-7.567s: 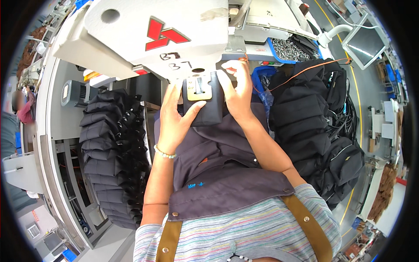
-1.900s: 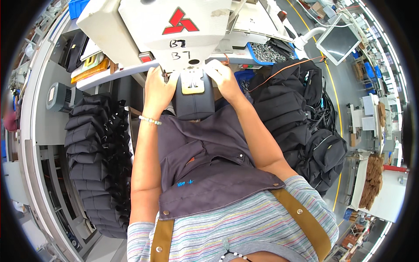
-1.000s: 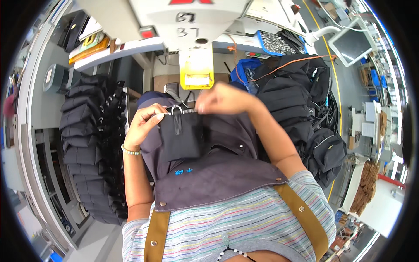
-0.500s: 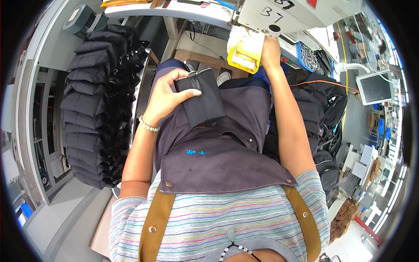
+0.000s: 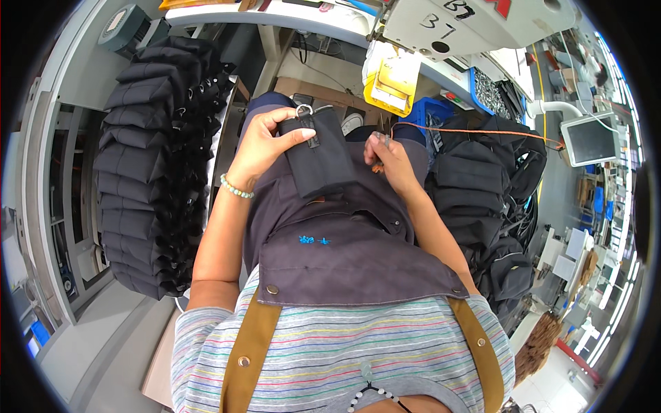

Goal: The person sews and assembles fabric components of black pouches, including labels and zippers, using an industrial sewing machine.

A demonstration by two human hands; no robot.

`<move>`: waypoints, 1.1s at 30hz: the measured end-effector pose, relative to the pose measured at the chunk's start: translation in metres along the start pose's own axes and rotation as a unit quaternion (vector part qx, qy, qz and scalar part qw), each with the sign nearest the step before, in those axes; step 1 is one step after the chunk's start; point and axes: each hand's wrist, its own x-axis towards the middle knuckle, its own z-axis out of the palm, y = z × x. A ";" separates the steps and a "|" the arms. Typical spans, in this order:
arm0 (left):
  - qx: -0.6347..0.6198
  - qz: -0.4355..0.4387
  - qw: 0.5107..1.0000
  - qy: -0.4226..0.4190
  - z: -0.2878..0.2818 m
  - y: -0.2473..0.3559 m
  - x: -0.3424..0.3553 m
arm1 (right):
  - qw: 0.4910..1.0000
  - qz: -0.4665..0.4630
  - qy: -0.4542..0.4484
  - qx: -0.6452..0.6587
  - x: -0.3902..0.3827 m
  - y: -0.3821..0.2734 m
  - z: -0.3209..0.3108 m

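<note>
Over my lap, my left hand (image 5: 268, 143) pinches the upper end of a small black fabric pouch (image 5: 322, 160). Its thumb presses on a short black strap (image 5: 308, 129) that carries a metal ring (image 5: 303, 110). The pouch tilts slightly, its lower end resting near the apron (image 5: 351, 258). Right of the pouch and apart from it, my right hand (image 5: 394, 164) is closed around a small tool, mostly hidden by the fingers; a bit of orange shows below them. An orange cord (image 5: 475, 131) runs to this hand from the right.
Many similar black pouches (image 5: 138, 175) are stacked at my left. A yellow bin (image 5: 390, 86) with cards hangs under the white machine head (image 5: 475, 27), beside a blue basket (image 5: 432, 113). Black bags (image 5: 475, 179) pile up at my right, near a screen on an arm (image 5: 592, 141).
My right hand has come back from beside the yellow bin to near the pouch, now with the small tool. The cord has shifted with it. The pouch's ring now stands up in view.
</note>
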 end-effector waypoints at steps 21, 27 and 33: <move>-0.150 -0.019 0.988 -0.040 -0.013 -0.020 0.015 | 0.978 -0.028 -0.071 0.192 0.033 -0.111 0.078; -0.095 -0.028 0.995 -0.005 -0.008 -0.017 0.020 | 0.985 -0.015 -0.073 0.155 0.040 -0.096 0.059; -0.066 -0.041 0.997 -0.029 -0.008 -0.031 0.024 | 0.959 -0.026 -0.174 0.221 0.041 -0.089 0.044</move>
